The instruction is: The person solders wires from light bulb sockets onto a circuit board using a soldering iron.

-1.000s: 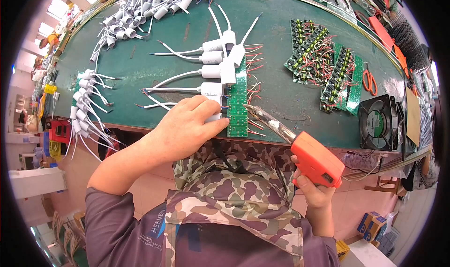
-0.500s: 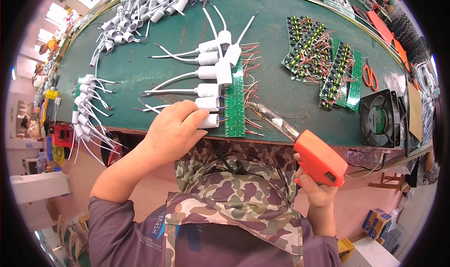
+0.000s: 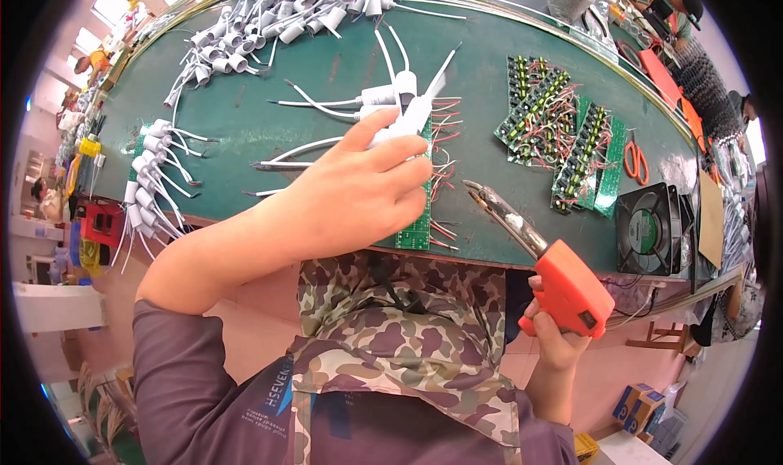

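My left hand [image 3: 359, 192] reaches over a green circuit board [image 3: 414, 235], its fingers closed around a white cylindrical housing [image 3: 416, 116] with a cable. Other white housings [image 3: 378, 96] with cables lie along the board's left side, some hidden beneath the hand. Thin red and white wires [image 3: 444, 130] stick out from the board's right edge. In my right hand [image 3: 555, 334] is a red soldering gun [image 3: 573, 290], gripped by its handle. Its metal tip [image 3: 469, 185] points up and left, apart from the board.
White housings form a heap [image 3: 285, 12] at the back; a finished-looking row [image 3: 151, 171] hangs over the left edge. Populated circuit boards [image 3: 534, 110], orange-handled scissors [image 3: 635, 161] and a black fan [image 3: 650, 228] are on the right. Another person [image 3: 665, 4] is at the far right.
My left hand has moved up and right, from the nearest housings to one lying farther back. The soldering gun's tip has drawn back to the right from the board.
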The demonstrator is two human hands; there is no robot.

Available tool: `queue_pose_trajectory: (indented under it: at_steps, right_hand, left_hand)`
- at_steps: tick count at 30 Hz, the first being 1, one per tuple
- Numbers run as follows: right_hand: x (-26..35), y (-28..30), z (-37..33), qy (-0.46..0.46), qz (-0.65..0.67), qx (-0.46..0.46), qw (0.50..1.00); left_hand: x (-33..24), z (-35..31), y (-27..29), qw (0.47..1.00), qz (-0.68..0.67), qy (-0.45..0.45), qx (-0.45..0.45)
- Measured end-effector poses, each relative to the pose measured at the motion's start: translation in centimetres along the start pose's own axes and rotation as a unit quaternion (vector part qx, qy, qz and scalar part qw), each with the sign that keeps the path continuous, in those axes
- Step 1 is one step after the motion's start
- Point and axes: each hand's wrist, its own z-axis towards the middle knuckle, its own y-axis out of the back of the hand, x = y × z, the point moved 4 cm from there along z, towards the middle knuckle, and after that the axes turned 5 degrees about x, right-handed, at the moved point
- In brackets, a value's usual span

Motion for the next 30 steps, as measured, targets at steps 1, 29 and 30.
queue_pose_trajectory:
  at_steps: [1,29,30]
  right_hand:
    - [0.1,0.0,0.0,-0.002,0.02,-0.011,1.0]
    - [1.8,-1.3,2.9,-0.056,0.036,-0.082,0.994]
    - [1.8,-1.3,2.9,-0.05,0.033,-0.083,0.995]
  left_hand:
    - [0.1,0.0,-0.3,0.999,-0.023,-0.004,-0.026]
    - [30.2,-7.9,-12.1,0.849,-0.004,0.528,-0.016]
    - [30.6,-7.9,-12.2,0.849,-0.004,0.529,-0.02]
